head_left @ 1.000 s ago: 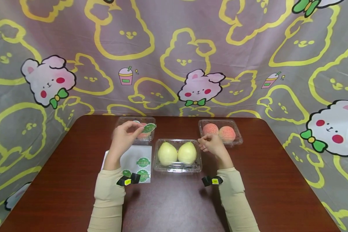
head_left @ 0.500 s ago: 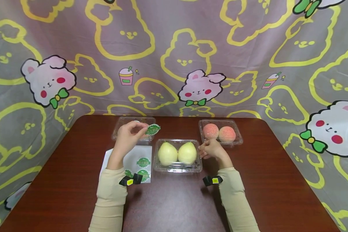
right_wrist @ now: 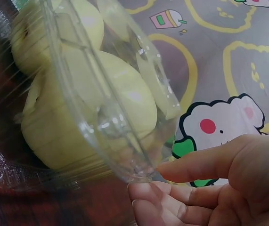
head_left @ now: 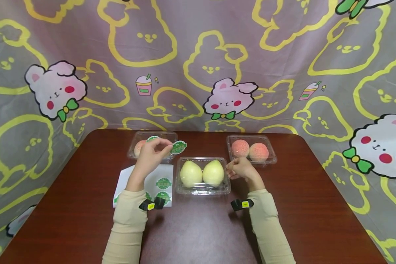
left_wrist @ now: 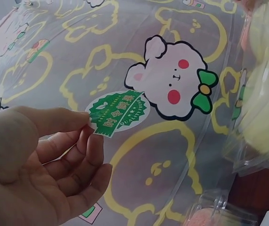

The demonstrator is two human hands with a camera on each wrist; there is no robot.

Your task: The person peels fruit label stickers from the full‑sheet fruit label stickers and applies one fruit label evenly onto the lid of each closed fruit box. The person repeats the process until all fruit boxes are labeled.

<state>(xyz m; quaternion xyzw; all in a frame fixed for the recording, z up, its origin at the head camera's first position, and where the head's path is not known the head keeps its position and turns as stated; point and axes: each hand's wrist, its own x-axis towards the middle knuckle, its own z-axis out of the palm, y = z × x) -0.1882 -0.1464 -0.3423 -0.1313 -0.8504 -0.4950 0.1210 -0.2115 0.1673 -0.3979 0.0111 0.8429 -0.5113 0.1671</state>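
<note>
My left hand (head_left: 149,157) pinches a round green-and-white sticker (left_wrist: 116,113) at its edge between thumb and forefinger. The sticker is printed with white lettering and is held in the air, just left of the middle fruit box. That clamshell box (head_left: 202,191) of clear plastic, its lid down, contains two pale yellow pears (head_left: 191,173). At the box's right side, my right hand (head_left: 243,171) pinches the rim with thumb and fingertips, as the right wrist view shows close up. Under my left forearm lies a white sticker sheet (head_left: 153,179) with several green stickers, partly covered.
Behind my left hand stands another clear box (head_left: 133,136) with peaches, one bearing a sticker, partly hidden. A third clear box (head_left: 272,157) with two peaches (head_left: 240,148) is at the back right. A patterned curtain (head_left: 181,55) rises behind the brown table (head_left: 198,231).
My left hand has moved right with the sticker, toward the pear box. My right hand has come down slightly to the pear box's right edge and now grips it.
</note>
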